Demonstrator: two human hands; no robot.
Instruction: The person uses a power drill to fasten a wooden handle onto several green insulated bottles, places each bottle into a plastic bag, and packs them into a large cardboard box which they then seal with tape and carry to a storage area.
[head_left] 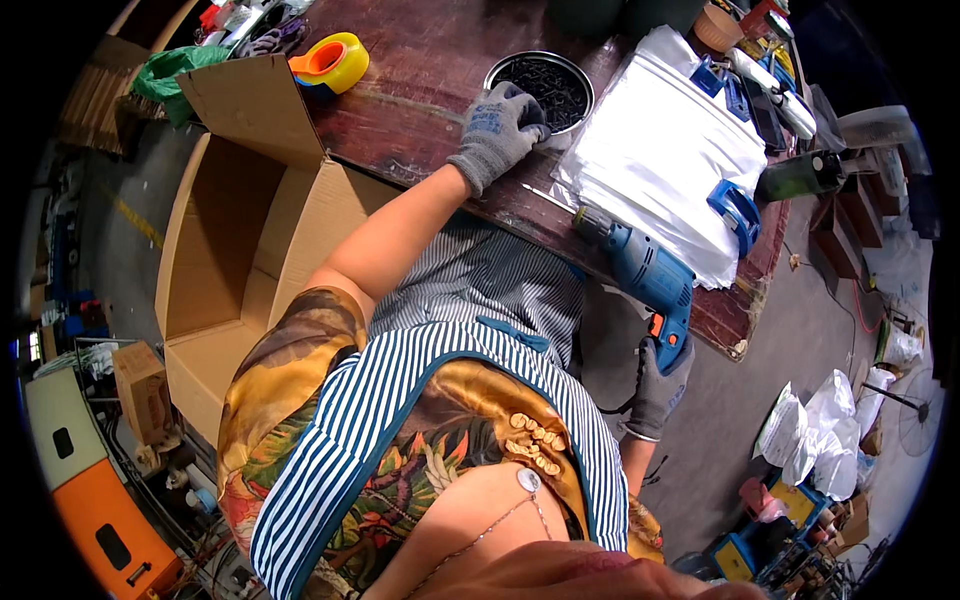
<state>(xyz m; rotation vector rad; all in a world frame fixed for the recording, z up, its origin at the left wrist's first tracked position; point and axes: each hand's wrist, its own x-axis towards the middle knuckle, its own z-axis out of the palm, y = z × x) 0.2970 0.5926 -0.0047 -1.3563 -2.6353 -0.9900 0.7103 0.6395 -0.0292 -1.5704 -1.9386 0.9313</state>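
At the near side of a round metal tin [494, 84] is my left hand [500, 130], in a grey work glove. Its fingers are bent and held together over the rim; whatever they pinch is hidden. Small dark pieces, which look like black screws [548, 90], lie in the tin. My right hand [662, 390], also gloved, is wrapped around the handle of a blue power drill [650, 272]. A long thin bit [548, 197] sticks out of the drill's chuck and points left, toward the table edge below the tin.
A stack of white plastic bags [660, 150] covers the table's right part, with a blue tool [735, 215] on it. An orange and yellow tape roll [335, 62] lies at the back left. Left of me stands an open cardboard box [225, 240]. The table [420, 110] has a worn front edge.
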